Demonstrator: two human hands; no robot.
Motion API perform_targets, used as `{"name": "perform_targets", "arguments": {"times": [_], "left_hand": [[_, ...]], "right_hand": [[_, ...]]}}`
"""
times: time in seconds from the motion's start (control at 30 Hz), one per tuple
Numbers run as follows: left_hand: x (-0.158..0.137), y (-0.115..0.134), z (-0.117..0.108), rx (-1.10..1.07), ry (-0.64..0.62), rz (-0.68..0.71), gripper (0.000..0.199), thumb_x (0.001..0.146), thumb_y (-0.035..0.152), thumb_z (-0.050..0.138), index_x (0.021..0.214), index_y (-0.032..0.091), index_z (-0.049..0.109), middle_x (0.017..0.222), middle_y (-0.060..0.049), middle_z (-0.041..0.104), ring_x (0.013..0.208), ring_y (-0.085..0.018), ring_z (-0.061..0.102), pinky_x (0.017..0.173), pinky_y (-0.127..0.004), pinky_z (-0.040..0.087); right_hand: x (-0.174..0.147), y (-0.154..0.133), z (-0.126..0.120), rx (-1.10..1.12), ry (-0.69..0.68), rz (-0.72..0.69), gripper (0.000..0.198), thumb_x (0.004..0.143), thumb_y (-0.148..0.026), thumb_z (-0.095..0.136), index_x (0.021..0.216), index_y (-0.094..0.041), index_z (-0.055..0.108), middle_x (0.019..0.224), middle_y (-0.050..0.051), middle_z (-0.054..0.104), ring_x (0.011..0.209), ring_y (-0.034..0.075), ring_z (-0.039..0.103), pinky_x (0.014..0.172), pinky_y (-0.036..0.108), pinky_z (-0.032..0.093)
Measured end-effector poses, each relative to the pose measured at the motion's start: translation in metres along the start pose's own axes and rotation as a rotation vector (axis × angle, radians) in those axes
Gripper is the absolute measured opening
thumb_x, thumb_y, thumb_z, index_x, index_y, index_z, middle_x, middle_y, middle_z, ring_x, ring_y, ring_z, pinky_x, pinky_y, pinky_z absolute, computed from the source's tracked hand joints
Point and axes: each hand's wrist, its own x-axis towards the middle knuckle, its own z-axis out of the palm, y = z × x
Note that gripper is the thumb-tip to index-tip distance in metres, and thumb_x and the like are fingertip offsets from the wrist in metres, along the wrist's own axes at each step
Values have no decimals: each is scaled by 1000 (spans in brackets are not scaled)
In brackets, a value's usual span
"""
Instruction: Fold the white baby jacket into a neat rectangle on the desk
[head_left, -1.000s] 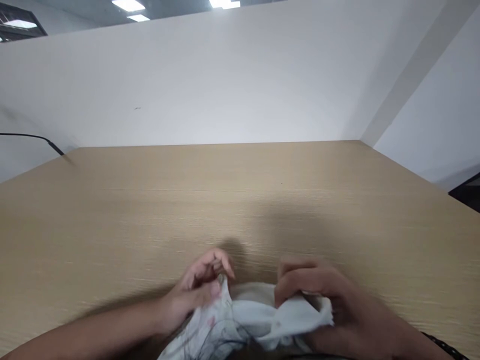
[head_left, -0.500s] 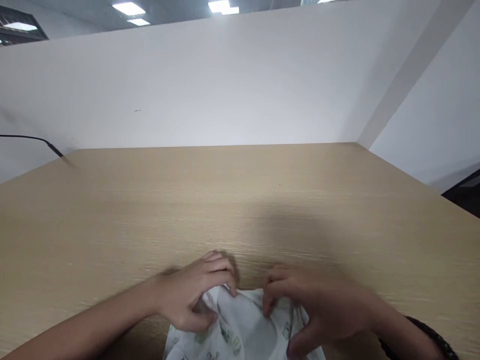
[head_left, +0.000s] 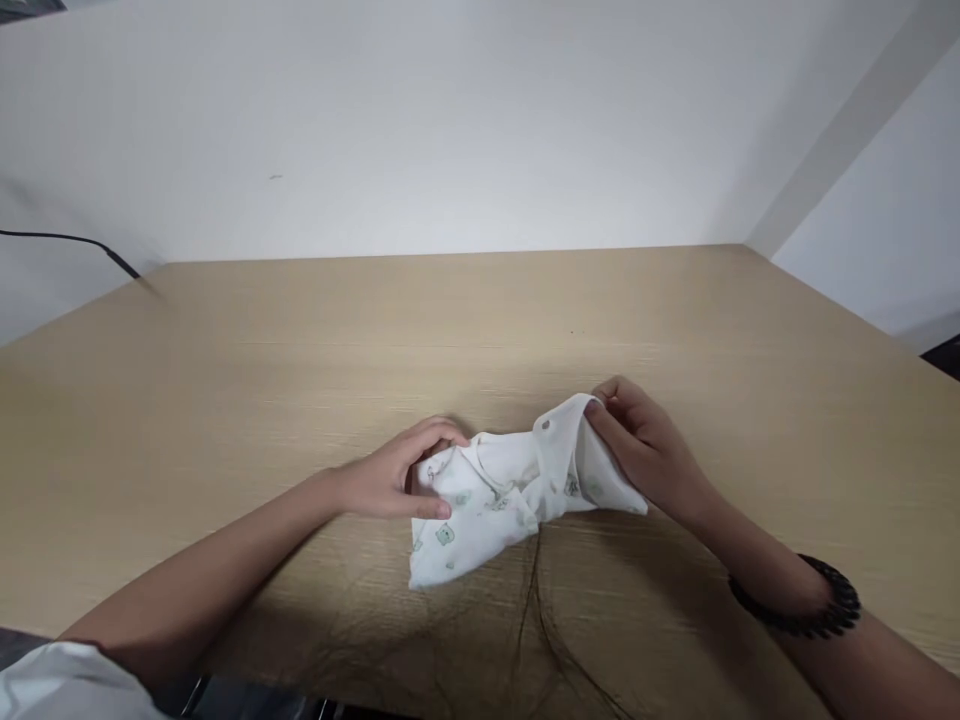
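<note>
while the right hand (head_left: 649, 440) pinches a raised corner of the white cloth (head_left: 472, 530) between thumb and forefinger, the left hand (head_left: 382, 475) has its thumb and fingers spread across the cloth's left end, thumb on its front, fingertips at its far side. the folded cloth, printed with small green figures, is over the near half of the table (head_left: 375, 330), roughly midway between the side edges. both forearms slant inward from the near side; a black coiled band (head_left: 817, 625) circles the right wrist, and a white sleeve (head_left: 75, 685) covers the left upper arm. open room stretches from the cloth to the far edge, where a white panel (head_left: 450, 130) stands. a black cable (head_left: 75, 238) meets the left edge near the far left corner. thin strands of hair (head_left: 535, 570) hang nearer the near edge.
</note>
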Motion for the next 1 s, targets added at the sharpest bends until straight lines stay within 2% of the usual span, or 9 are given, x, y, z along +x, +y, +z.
{"name": "perform_targets", "arguments": {"times": [0.07,0.13,0.27,0.33,0.4,0.53,0.67,0.87,1.0], "left_hand": [[-1,-2,2,19,26,-67,58,80,43,74,129,23,49,116,-10,54,103,-25,53,88,-37,45],[-1,-4,3,23,88,-160,55,82,44,72,129,23,50,106,-7,56,91,-20,54,78,-32,46],[1,-6,-1,-17,127,-334,37,86,48,65,105,16,62,77,1,49,66,-13,45,59,-24,37],[1,-5,-5,-28,93,-363,34,87,50,62,85,15,60,71,2,46,63,-12,41,56,-24,34],[2,-2,-7,-21,118,-339,36,89,50,60,78,16,55,72,1,47,66,-13,43,58,-24,35],[2,7,-8,-91,299,-256,33,93,50,55,87,18,50,80,-1,51,74,-14,49,65,-25,43],[7,20,-19,-156,498,-206,35,93,55,54,95,21,44,66,5,45,51,-9,44,47,-19,36],[21,75,-64,520,887,133,27,92,46,62,87,20,57,54,7,47,43,-7,36,41,-22,27],[21,115,-84,981,987,309,19,84,35,72,78,20,62,55,7,51,47,-7,41,44,-24,30]], "right_hand": [[2,3,1,-113,61,-21,21,93,-42,49,84,-24,46,69,-3,48,61,14,45,54,26,36],[3,2,-1,-220,19,-57,15,91,-38,52,93,-24,48,75,-2,54,64,15,49,57,27,38],[2,-2,-14,-411,-368,-108,32,85,-41,60,111,-22,56,97,5,65,83,21,59,72,33,45],[4,-3,-20,-474,-518,-127,32,84,-46,62,105,-22,61,100,7,66,91,25,60,77,35,45],[6,-2,-25,-522,-552,-152,29,83,-48,63,92,-21,62,94,7,65,88,25,58,74,35,44],[10,-4,-27,-508,-459,-212,29,90,-49,54,79,-21,53,80,3,58,74,19,53,65,31,41],[9,-16,-28,-327,-357,-298,31,97,-51,45,87,-22,53,81,2,59,74,17,55,66,29,44],[2,-52,-42,-381,62,-459,30,97,-50,47,92,-22,54,76,1,61,59,13,53,50,25,40],[-4,-90,-58,-573,396,-635,33,94,-50,54,79,-21,58,66,-1,58,52,9,46,47,24,34]]}}
